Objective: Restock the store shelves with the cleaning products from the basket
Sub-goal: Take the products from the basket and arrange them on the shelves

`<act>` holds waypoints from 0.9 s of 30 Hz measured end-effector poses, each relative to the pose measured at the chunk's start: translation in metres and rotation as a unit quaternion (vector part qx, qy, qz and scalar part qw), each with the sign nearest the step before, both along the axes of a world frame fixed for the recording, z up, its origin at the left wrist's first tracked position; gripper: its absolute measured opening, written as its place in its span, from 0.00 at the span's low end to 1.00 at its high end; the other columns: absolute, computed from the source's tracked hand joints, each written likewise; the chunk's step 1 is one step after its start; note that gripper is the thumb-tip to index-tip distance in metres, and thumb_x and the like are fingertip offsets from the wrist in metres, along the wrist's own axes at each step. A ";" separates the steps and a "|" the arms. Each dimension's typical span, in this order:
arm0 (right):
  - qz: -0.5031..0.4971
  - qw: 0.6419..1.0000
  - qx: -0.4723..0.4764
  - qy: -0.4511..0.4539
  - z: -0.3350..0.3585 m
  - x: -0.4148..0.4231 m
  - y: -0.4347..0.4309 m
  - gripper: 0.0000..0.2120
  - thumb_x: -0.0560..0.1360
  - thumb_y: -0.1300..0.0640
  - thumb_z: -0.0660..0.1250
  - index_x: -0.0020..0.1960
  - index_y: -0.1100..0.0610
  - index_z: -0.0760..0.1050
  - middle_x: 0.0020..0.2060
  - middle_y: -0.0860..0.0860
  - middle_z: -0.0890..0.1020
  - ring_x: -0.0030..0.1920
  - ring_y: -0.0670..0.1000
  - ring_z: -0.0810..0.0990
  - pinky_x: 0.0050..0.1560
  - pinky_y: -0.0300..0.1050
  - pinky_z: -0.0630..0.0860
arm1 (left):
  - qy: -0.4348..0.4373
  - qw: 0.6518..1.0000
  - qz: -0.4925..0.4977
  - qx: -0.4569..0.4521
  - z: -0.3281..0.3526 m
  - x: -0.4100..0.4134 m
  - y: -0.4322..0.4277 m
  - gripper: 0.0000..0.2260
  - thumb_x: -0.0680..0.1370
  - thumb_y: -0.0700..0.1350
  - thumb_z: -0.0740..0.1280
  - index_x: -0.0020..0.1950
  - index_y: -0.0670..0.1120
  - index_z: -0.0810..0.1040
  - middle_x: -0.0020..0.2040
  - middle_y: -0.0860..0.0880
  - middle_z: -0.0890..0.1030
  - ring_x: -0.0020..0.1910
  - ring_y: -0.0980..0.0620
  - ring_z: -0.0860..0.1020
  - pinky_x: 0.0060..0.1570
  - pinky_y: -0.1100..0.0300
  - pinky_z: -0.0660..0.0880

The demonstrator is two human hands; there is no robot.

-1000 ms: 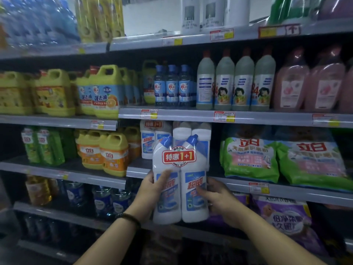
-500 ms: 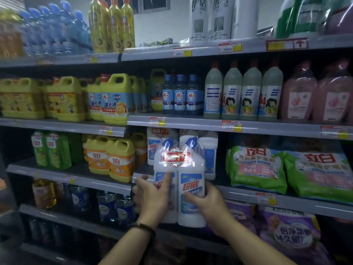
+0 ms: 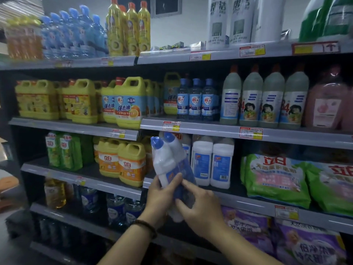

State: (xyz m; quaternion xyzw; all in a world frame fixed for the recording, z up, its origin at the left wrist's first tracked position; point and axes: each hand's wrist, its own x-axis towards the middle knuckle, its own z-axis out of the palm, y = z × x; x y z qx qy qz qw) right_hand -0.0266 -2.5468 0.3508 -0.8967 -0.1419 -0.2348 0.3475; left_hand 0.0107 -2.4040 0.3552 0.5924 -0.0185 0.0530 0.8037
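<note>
A twin pack of white toilet-cleaner bottles [image 3: 168,159] with blue caps, wrapped together in clear film, is tilted to the left in front of the third shelf [image 3: 248,202]. My left hand [image 3: 162,196] grips its lower left side and my right hand [image 3: 198,207] holds its lower right side and base. The pack's labels now face sideways. White bottles of the same kind [image 3: 212,161] stand on the shelf just behind and to the right. The basket is out of view.
Orange-yellow detergent jugs [image 3: 131,163] stand left of the pack, green refill bags [image 3: 275,178] to its right. The shelf above [image 3: 210,129] carries yellow jugs, blue bottles and grey bleach bottles. Purple bags [image 3: 248,226] lie on the shelf below.
Both hands have lifted the twin pack toward the third shelf and turned it, so it leans left with its side showing instead of its front label. The camera has tilted upward.
</note>
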 end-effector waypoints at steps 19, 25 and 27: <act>0.003 0.972 0.211 0.099 -0.031 0.130 0.005 0.23 0.82 0.58 0.70 0.71 0.38 0.70 0.64 0.40 0.82 0.63 0.40 0.81 0.68 0.52 0.79 | -0.037 0.977 -0.128 0.164 0.011 0.141 0.071 0.17 0.82 0.47 0.75 0.70 0.48 0.80 0.60 0.45 0.89 0.59 0.43 0.89 0.60 0.40 0.85; -0.038 0.978 0.191 0.072 -0.021 0.152 0.017 0.23 0.84 0.56 0.70 0.75 0.44 0.69 0.63 0.41 0.81 0.62 0.41 0.82 0.58 0.39 0.80 | -0.050 0.986 -0.101 0.123 0.008 0.178 0.073 0.18 0.80 0.40 0.76 0.69 0.40 0.80 0.60 0.39 0.88 0.57 0.38 0.89 0.54 0.42 0.86; -0.061 0.980 0.171 0.077 -0.018 0.158 0.023 0.24 0.86 0.56 0.66 0.79 0.46 0.64 0.67 0.45 0.79 0.64 0.45 0.81 0.57 0.37 0.79 | -0.060 0.986 -0.090 0.124 0.006 0.187 0.074 0.19 0.79 0.41 0.77 0.69 0.40 0.80 0.60 0.40 0.89 0.57 0.39 0.89 0.56 0.41 0.87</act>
